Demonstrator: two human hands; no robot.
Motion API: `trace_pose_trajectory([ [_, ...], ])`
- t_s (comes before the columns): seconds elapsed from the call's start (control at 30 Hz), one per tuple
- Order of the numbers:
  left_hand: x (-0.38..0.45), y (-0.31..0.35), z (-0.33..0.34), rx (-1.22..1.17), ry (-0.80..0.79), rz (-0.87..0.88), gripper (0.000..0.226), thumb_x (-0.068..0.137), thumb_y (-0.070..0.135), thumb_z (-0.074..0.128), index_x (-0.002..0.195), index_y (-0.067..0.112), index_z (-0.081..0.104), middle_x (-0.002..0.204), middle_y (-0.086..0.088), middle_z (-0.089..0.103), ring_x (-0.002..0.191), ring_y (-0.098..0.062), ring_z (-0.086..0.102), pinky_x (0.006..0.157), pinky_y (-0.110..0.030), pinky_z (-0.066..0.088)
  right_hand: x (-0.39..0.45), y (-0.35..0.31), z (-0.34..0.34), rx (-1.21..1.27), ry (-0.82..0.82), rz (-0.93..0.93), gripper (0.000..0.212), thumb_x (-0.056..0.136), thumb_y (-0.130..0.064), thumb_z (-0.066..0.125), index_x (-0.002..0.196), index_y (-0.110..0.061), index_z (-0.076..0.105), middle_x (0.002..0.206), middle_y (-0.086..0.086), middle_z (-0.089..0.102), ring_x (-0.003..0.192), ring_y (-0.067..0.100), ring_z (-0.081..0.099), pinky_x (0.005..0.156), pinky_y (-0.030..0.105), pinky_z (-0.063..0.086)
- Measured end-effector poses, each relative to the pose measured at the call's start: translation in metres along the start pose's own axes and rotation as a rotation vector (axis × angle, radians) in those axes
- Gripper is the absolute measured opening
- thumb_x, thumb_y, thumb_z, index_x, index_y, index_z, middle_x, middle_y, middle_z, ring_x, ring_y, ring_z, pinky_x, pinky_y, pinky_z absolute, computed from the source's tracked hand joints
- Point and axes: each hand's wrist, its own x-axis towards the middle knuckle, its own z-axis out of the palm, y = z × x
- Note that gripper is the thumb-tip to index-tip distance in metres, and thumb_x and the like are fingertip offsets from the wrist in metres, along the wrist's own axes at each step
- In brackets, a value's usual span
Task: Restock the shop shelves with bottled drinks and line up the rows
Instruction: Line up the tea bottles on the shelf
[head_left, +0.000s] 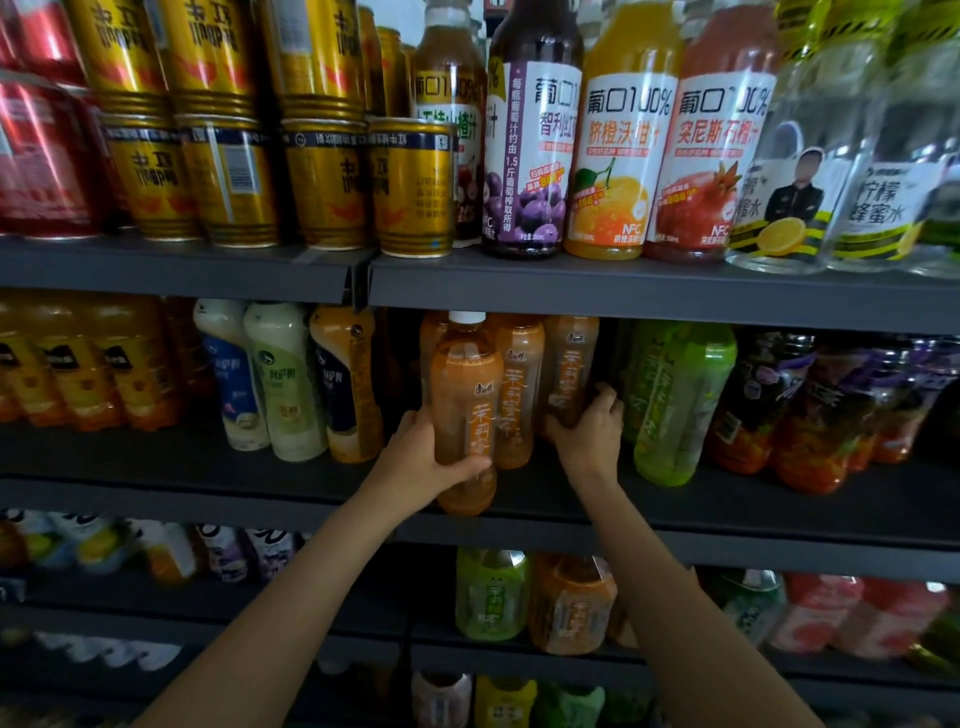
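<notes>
Dark shop shelves are seen mostly stocked. At the middle shelf's (727, 519) front edge, an orange tea bottle (464, 410) is grasped by left hand (426, 460) fingers; a neighbouring bottle (569, 374) is gripped by the right hand (589, 426). Placing and aligning seem unfinished.

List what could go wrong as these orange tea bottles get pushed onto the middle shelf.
1. The front orange tea bottle in the left hand hangs over the shelf edge and could drop.
2. The right hand grips a bottle beside the green bottle; a nudge may topple it.

dark grey metal shelving (649, 291), dim light
</notes>
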Motion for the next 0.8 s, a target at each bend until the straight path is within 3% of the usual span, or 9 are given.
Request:
trace_pose_trajectory([
  [0.13, 0.002, 0.017, 0.006, -0.009, -0.049, 0.03, 0.066, 0.073, 0.039, 0.074, 0.131, 0.023, 0.044, 0.129, 0.002, 0.054, 0.12, -0.015, 0.051, 0.101, -0.039, 0.044, -0.017, 0.005, -0.023, 0.063, -0.046, -0.221, 0.052, 0.079, -0.01, 0.071, 0.123, -0.001, 0.044, 0.121, 0.015, 0.051, 0.113, 0.026, 0.051, 0.089, 0.024, 0.042],
  [0.2, 0.005, 0.029, 0.018, 0.005, -0.031, 0.048, 0.065, 0.073, 0.039, 0.074, 0.129, 0.022, 0.047, 0.128, 0.003, 0.056, 0.12, -0.015, 0.051, 0.1, -0.038, 0.044, -0.021, 0.006, -0.034, 0.078, -0.251, -0.229, 0.046, 0.079, -0.006, 0.068, 0.12, -0.004, 0.047, 0.116, 0.011, 0.057, 0.11, 0.023, 0.055, 0.092, 0.027, 0.045],
  [0.3, 0.012, 0.045, 0.043, 0.061, 0.056, 0.036, 0.062, 0.073, 0.045, 0.072, 0.124, 0.017, 0.05, 0.123, -0.001, 0.059, 0.115, -0.018, 0.055, 0.095, -0.035, 0.046, -0.028, 0.01, -0.049, 0.142, -0.604, -0.156, 0.055, 0.08, -0.003, 0.066, 0.129, -0.011, 0.041, 0.114, 0.005, 0.058, 0.11, 0.021, 0.057, 0.098, 0.041, 0.047],
  [0.37, 0.016, 0.055, 0.054, 0.134, 0.116, 0.031, 0.061, 0.075, 0.048, 0.069, 0.122, 0.015, 0.05, 0.12, -0.003, 0.06, 0.111, -0.019, 0.057, 0.09, -0.031, 0.047, -0.032, 0.015, -0.057, 0.21, -0.697, -0.117, 0.066, 0.079, -0.002, 0.067, 0.135, -0.014, 0.033, 0.117, 0.0, 0.054, 0.112, 0.019, 0.055, 0.097, 0.037, 0.047],
  [0.47, 0.019, 0.06, 0.063, 0.106, 0.132, 0.054, 0.064, 0.077, 0.045, 0.068, 0.127, 0.014, 0.044, 0.126, -0.004, 0.055, 0.117, -0.019, 0.053, 0.093, -0.029, 0.043, -0.037, 0.018, -0.055, 0.185, -0.555, -0.131, 0.065, 0.076, -0.011, 0.074, 0.13, -0.014, 0.038, 0.111, -0.005, 0.055, 0.101, 0.008, 0.056, 0.081, 0.012, 0.048],
  [0.53, 0.016, 0.057, 0.067, 0.044, 0.126, 0.079, 0.071, 0.077, 0.043, 0.069, 0.133, 0.013, 0.038, 0.132, -0.004, 0.051, 0.123, -0.019, 0.049, 0.101, -0.032, 0.042, -0.039, 0.016, -0.049, 0.184, -0.391, -0.136, 0.055, 0.075, -0.013, 0.075, 0.121, -0.01, 0.045, 0.105, -0.002, 0.059, 0.087, 0.003, 0.055, 0.068, 0.004, 0.045],
  [0.6, 0.01, 0.05, 0.066, -0.048, 0.194, 0.113, 0.068, 0.077, 0.041, 0.07, 0.132, 0.012, 0.041, 0.128, -0.004, 0.055, 0.117, -0.016, 0.054, 0.096, -0.034, 0.048, -0.04, 0.014, -0.044, 0.181, -0.299, -0.131, 0.05, 0.075, -0.017, 0.076, 0.116, -0.008, 0.049, 0.102, 0.0, 0.061, 0.083, 0.004, 0.056, 0.064, 0.007, 0.045],
  [0.7, 0.004, 0.038, 0.058, -0.069, 0.364, 0.129, 0.05, 0.082, 0.031, 0.066, 0.123, 0.01, 0.048, 0.121, -0.004, 0.057, 0.104, -0.011, 0.058, 0.083, -0.026, 0.053, -0.038, 0.012, -0.038, 0.133, -0.223, -0.094, 0.054, 0.074, -0.022, 0.076, 0.117, -0.006, 0.048, 0.109, 0.006, 0.063, 0.095, 0.017, 0.061, 0.071, 0.018, 0.043],
  [0.8, 0.004, 0.033, 0.05, -0.064, 0.408, 0.109, 0.047, 0.083, 0.029, 0.066, 0.122, 0.01, 0.048, 0.121, -0.002, 0.053, 0.106, -0.012, 0.055, 0.086, -0.027, 0.05, -0.034, 0.01, -0.038, 0.074, -0.17, -0.076, 0.054, 0.075, -0.021, 0.076, 0.116, -0.004, 0.047, 0.113, 0.009, 0.062, 0.102, 0.022, 0.06, 0.075, 0.021, 0.043],
])
